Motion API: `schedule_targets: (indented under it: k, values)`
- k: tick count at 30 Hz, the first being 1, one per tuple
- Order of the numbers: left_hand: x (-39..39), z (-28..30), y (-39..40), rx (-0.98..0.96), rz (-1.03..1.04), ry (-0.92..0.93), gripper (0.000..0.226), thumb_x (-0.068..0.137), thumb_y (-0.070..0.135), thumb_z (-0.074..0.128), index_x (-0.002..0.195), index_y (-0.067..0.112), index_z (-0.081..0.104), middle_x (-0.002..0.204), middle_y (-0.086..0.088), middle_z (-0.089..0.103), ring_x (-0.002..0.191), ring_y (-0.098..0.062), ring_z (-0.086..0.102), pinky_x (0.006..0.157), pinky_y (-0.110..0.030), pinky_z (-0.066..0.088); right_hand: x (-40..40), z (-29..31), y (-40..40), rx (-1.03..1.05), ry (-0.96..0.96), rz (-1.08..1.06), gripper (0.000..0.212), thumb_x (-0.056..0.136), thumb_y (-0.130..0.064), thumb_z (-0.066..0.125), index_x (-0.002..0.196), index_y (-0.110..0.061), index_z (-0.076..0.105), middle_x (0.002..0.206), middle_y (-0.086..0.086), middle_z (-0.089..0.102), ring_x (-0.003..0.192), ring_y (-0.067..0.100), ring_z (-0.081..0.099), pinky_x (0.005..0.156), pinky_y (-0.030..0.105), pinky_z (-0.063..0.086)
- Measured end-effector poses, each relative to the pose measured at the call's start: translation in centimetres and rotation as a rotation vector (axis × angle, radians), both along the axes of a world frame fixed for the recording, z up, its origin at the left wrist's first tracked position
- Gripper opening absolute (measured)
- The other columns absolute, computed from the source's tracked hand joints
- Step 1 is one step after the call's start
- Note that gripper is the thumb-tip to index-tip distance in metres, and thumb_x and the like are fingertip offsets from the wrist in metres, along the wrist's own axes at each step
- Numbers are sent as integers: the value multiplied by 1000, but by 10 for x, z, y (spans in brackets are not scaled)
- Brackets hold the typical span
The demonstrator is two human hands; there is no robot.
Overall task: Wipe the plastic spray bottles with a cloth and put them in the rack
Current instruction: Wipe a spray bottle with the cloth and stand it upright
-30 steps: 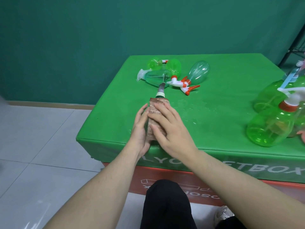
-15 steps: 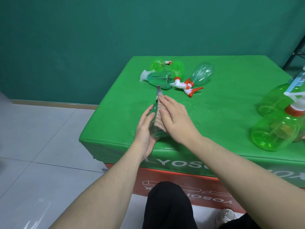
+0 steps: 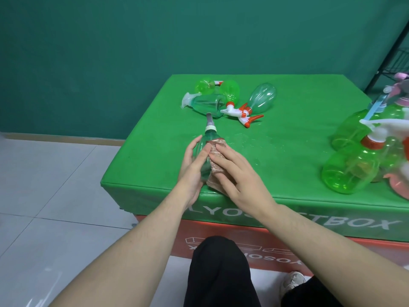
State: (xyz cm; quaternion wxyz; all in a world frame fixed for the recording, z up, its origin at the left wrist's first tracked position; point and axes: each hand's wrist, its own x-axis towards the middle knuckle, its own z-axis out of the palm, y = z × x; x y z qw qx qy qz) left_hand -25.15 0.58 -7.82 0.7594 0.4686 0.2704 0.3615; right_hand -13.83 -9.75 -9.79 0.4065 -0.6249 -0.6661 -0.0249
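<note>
We hold a clear green-tinted spray bottle (image 3: pixel 202 149) above the near edge of the green-covered table (image 3: pixel 298 129), its grey nozzle and pale collar pointing away from us toward the far side. Our left hand (image 3: pixel 192 171) cups the bottle from the left, thumb and fingers curled round its body, so this hand grips it. Our right hand (image 3: pixel 240 176) lies over a pinkish-brown cloth (image 3: pixel 215 162) that is wrapped against the right side of the bottle; the fingers (image 3: pixel 223 149) are spread and bent over the cloth, pressing it to the plastic and holding it there. Beyond the nozzle, near the far left part of the table, we see a loose cluster of spray bottles (image 3: pixel 230 98) lying on their sides: two bright green ones, a pale teal one with a white head, and a clear one with a white and orange trigger, some of them touching. Water droplets (image 3: pixel 261 140) glisten on the cover just to the right of our hands. At the right edge of the view a second group of larger green bottles (image 3: pixel 352 169) lies together, with white, orange and pale blue trigger parts and something pink among them that we cannot make out. Behind that group, at the far right, a black wire rack (image 3: pixel 396 60) stands against the dark green wall (image 3: pixel 132 52). Below the table edge we see our black trousers (image 3: pixel 219 273) and a pale shoe (image 3: pixel 293 282) on the tiled floor (image 3: pixel 44 196).
</note>
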Motion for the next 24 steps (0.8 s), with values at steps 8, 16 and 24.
schedule_targets:
  k: [8,16,24]
  values:
    - [9,2,-26,193,-64,113,63,62,58,87,119,57,61,136,5,62,127,-18,59,106,-49,50,0,17,-19,-71,153,-112,54,108,-35,33,159,-17,30,167,-3,23,154,5,15,127,34,16]
    - [23,4,-37,322,-115,174,73,70,68,77,137,53,50,151,12,49,139,-10,46,117,-46,40,18,34,-11,-1,430,-147,44,108,-21,36,152,-19,42,157,-10,39,146,-4,29,121,17,19]
    - [25,-11,-32,272,-125,142,56,80,53,73,133,51,56,148,10,54,137,-8,49,118,-44,39,15,17,-20,-79,125,-175,52,109,-31,30,157,-13,35,165,-1,28,153,6,19,126,34,18]
